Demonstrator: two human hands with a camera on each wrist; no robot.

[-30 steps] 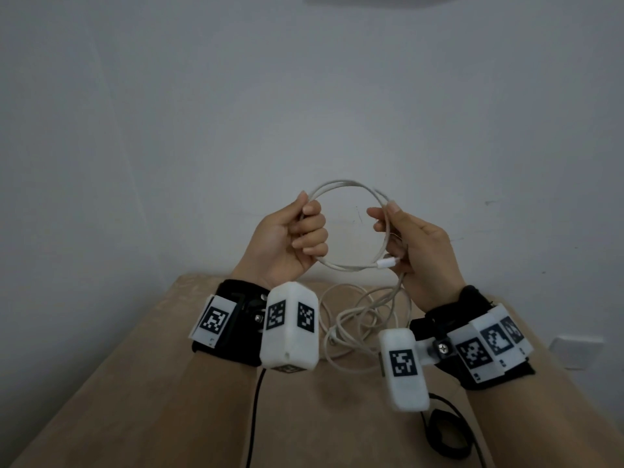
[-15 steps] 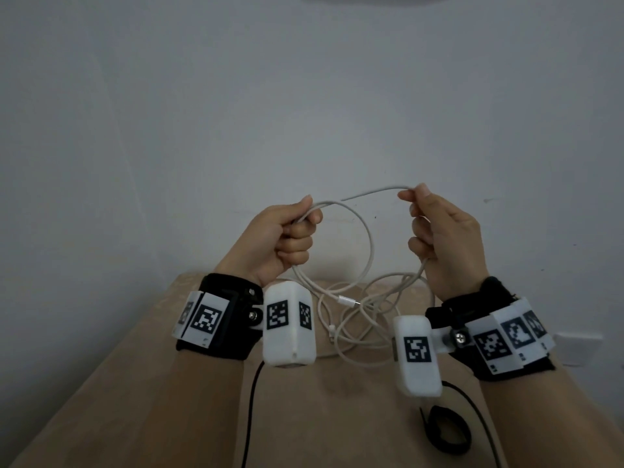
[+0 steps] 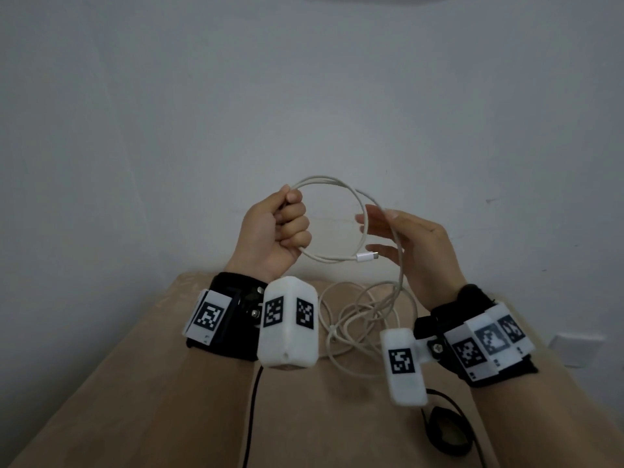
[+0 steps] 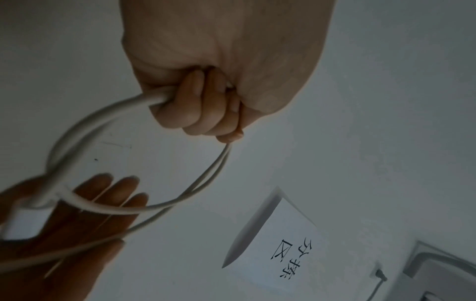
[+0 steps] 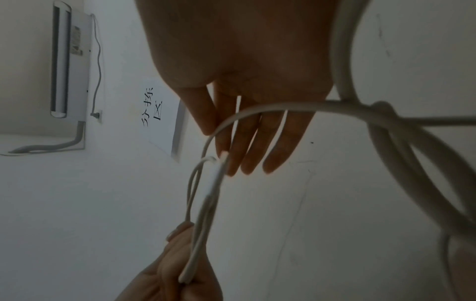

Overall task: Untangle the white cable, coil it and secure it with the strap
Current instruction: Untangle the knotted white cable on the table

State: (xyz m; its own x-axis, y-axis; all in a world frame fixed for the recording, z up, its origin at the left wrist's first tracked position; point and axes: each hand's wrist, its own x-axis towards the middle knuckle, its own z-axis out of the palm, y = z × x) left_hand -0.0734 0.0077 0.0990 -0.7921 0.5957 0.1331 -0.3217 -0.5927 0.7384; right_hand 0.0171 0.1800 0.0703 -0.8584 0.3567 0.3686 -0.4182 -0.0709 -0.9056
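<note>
My left hand [image 3: 280, 231] is a fist gripping a round coil of the white cable [image 3: 341, 184] held up in front of the wall. The cable's plug end [image 3: 366, 256] hangs at the coil's bottom right. My right hand [image 3: 388, 231] is beside the coil with its fingers straight; a strand lies across them and runs down to the loose tangle [image 3: 364, 319] on the table. The left wrist view shows the fist [image 4: 201, 97] round the coil [image 4: 77, 134]. In the right wrist view the straight fingers [image 5: 257, 138] lie behind the strand [image 5: 296, 107]. The black strap [image 3: 445, 430] lies on the table at the near right.
The tan table [image 3: 162, 383] stands against a plain wall. A black cord [image 3: 251, 417] hangs from the left wrist camera. A wall socket [image 3: 574, 349] is at the right. A paper sign [image 4: 278, 244] and a wall air unit [image 5: 69, 61] are higher up.
My right hand, which pinched a strand high and apart from the left, has brought it in beside the coil and straightened its fingers. The left hand keeps its grip and now holds one more loop.
</note>
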